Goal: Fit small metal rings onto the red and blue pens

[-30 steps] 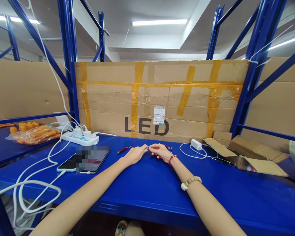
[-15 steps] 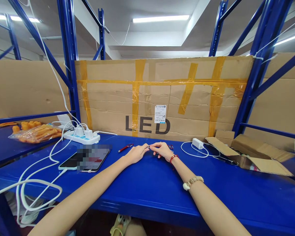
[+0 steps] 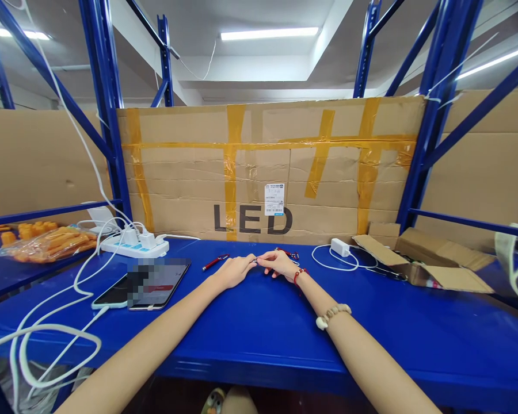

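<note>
Here the blue shelf (image 3: 259, 339) carries both forearms; the left hand (image 3: 233, 270) and right hand (image 3: 278, 264) meet fingertip to fingertip, pinching a tiny dark part (image 3: 255, 261) between them, near a red pen (image 3: 214, 263).

Both forearms are bare, with no sleeves showing. The right hand (image 3: 278, 264) has a thin red string bracelet (image 3: 297, 274) at the wrist, and further up the same forearm from it sits a bracelet of pale beige beads (image 3: 332, 315). The left hand (image 3: 233, 270) wears nothing at the wrist.
</note>
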`<move>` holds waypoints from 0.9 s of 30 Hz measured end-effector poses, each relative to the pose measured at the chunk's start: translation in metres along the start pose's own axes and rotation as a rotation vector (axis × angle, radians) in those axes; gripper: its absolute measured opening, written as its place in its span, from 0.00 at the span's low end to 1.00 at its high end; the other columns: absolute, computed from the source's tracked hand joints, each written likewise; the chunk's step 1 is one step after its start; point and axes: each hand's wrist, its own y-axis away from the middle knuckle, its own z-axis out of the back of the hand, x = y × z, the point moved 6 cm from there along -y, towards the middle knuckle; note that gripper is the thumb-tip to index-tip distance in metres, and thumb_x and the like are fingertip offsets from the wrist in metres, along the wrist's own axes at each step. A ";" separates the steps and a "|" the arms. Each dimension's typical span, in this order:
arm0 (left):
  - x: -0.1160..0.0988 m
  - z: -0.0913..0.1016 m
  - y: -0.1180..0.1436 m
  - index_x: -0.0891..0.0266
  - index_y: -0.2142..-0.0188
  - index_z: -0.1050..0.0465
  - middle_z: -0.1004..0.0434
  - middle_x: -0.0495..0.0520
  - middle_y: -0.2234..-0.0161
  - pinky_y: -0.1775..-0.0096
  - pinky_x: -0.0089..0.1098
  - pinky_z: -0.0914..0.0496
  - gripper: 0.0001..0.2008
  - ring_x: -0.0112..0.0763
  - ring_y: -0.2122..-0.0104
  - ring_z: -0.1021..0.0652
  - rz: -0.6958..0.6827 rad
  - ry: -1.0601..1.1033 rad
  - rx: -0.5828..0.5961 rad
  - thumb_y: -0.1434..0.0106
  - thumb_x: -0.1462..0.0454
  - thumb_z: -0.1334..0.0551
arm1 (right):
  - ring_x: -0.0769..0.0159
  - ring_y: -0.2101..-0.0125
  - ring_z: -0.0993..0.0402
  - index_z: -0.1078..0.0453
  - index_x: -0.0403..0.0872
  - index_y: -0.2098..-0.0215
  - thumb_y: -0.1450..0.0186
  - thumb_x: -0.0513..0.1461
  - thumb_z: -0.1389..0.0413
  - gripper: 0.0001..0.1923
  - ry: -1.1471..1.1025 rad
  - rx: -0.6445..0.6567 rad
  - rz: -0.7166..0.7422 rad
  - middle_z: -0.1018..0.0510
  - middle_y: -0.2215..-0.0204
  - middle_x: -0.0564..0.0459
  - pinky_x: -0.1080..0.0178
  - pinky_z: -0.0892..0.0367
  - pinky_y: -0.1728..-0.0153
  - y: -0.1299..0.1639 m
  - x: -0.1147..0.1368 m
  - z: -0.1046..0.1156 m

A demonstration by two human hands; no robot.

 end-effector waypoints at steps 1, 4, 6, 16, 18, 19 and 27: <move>0.000 0.000 0.000 0.59 0.62 0.42 0.28 0.54 0.64 0.69 0.30 0.35 0.13 0.39 0.65 0.27 -0.005 -0.007 0.000 0.35 0.58 0.61 | 0.79 0.83 0.35 0.29 0.44 0.70 0.51 0.43 0.40 0.13 -0.001 -0.001 -0.007 0.28 0.77 0.55 0.78 0.41 0.90 0.000 0.000 0.000; -0.001 0.000 -0.001 0.59 0.61 0.42 0.28 0.54 0.64 0.69 0.30 0.36 0.14 0.38 0.64 0.27 -0.020 -0.018 0.010 0.35 0.58 0.61 | 0.78 0.83 0.34 0.29 0.43 0.71 0.51 0.42 0.40 0.12 -0.001 -0.006 -0.020 0.29 0.80 0.56 0.78 0.41 0.90 0.000 0.000 0.001; -0.001 -0.001 -0.001 0.59 0.61 0.42 0.28 0.54 0.64 0.69 0.30 0.36 0.13 0.38 0.64 0.27 -0.017 -0.025 0.014 0.35 0.58 0.61 | 0.78 0.84 0.34 0.30 0.43 0.72 0.51 0.42 0.40 0.11 -0.002 -0.007 -0.023 0.29 0.81 0.56 0.78 0.41 0.90 0.001 0.000 0.001; -0.001 -0.001 0.000 0.59 0.60 0.42 0.28 0.55 0.63 0.68 0.32 0.35 0.14 0.39 0.64 0.27 0.005 -0.016 0.012 0.35 0.58 0.61 | 0.79 0.83 0.35 0.30 0.43 0.72 0.52 0.43 0.39 0.13 0.005 0.022 -0.021 0.29 0.79 0.56 0.78 0.42 0.90 -0.001 -0.002 -0.001; 0.000 -0.001 0.001 0.59 0.60 0.42 0.28 0.54 0.63 0.67 0.32 0.35 0.14 0.39 0.63 0.27 0.010 -0.008 0.011 0.35 0.58 0.61 | 0.79 0.83 0.35 0.30 0.44 0.72 0.52 0.43 0.39 0.13 0.005 0.037 -0.015 0.29 0.78 0.56 0.78 0.43 0.91 -0.001 -0.002 0.000; 0.000 0.000 0.001 0.59 0.60 0.42 0.28 0.54 0.63 0.67 0.32 0.35 0.14 0.39 0.63 0.27 0.016 -0.003 0.012 0.35 0.58 0.61 | 0.79 0.83 0.35 0.30 0.44 0.71 0.52 0.43 0.40 0.13 0.003 0.047 -0.009 0.29 0.78 0.56 0.78 0.43 0.91 -0.001 -0.001 -0.001; 0.002 0.000 0.001 0.58 0.57 0.43 0.29 0.54 0.62 0.67 0.32 0.35 0.14 0.39 0.63 0.27 0.021 0.030 -0.001 0.35 0.58 0.61 | 0.79 0.81 0.35 0.31 0.43 0.70 0.50 0.41 0.41 0.11 0.001 0.057 0.016 0.29 0.73 0.54 0.79 0.42 0.91 0.002 0.002 -0.001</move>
